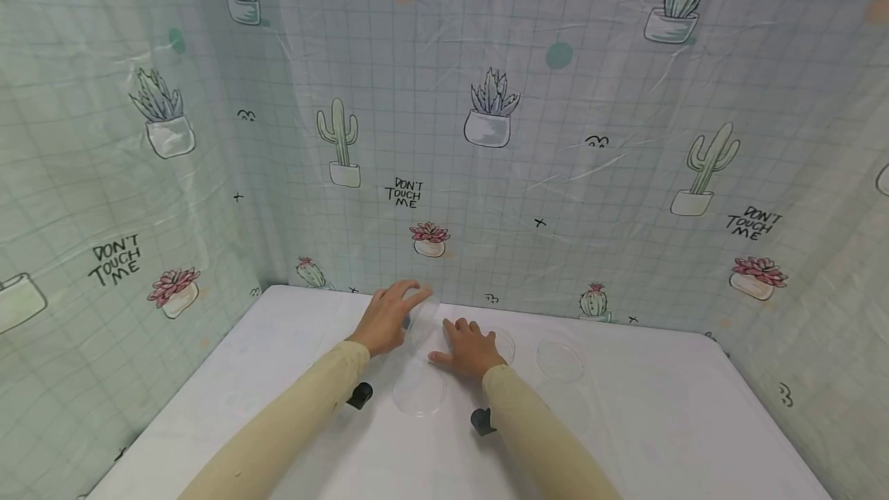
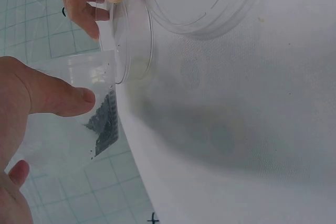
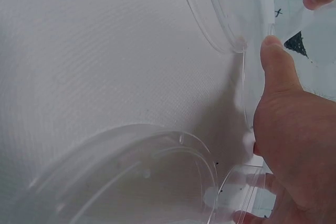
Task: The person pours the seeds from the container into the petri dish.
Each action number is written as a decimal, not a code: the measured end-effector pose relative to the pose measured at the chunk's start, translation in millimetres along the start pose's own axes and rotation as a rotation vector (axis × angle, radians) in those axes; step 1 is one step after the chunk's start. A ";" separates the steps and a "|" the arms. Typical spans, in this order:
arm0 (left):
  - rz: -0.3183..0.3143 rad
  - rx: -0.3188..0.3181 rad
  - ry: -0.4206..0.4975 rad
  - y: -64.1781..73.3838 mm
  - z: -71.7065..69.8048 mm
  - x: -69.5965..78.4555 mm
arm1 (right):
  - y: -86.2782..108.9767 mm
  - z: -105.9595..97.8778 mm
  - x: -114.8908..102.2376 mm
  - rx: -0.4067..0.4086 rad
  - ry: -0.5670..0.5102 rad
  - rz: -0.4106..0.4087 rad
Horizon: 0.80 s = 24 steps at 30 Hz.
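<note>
My left hand (image 1: 386,322) grips a clear plastic bag (image 2: 102,124) near the back edge of the table. Dark granules lie gathered along one edge of the bag, and its upper part is cloudy. To the right, my right hand (image 1: 474,349) has its thumb and fingers around the side of a clear round petri dish (image 2: 136,40). The bag hangs close over this dish, overlapping its rim in the left wrist view. Another clear dish (image 1: 420,393) lies flat in front of the hands.
More clear dishes, such as one dish (image 1: 559,361), lie to the right on the white table (image 1: 667,423). A curtain (image 1: 528,176) printed with cacti hangs behind the table and along both sides. Black cameras (image 1: 360,395) sit under the wrists.
</note>
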<state>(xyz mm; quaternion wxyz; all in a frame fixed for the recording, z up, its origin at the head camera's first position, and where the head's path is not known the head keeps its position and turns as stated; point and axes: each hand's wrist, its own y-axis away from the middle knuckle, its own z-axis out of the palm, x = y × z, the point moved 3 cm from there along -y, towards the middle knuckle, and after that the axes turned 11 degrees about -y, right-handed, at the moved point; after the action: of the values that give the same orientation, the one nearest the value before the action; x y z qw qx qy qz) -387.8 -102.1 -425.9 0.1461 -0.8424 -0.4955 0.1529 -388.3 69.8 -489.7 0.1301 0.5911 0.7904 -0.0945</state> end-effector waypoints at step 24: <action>0.064 0.022 -0.003 -3.5 -1.6 2.7 | -2.9 1.2 1.1 -0.002 0.004 0.008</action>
<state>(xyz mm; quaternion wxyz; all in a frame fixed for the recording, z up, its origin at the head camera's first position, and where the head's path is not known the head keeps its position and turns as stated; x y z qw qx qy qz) -388.7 -98.3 -423.3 0.1497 -0.8560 -0.4668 0.1644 -391.2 69.6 -491.2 0.1293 0.5945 0.7883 -0.0919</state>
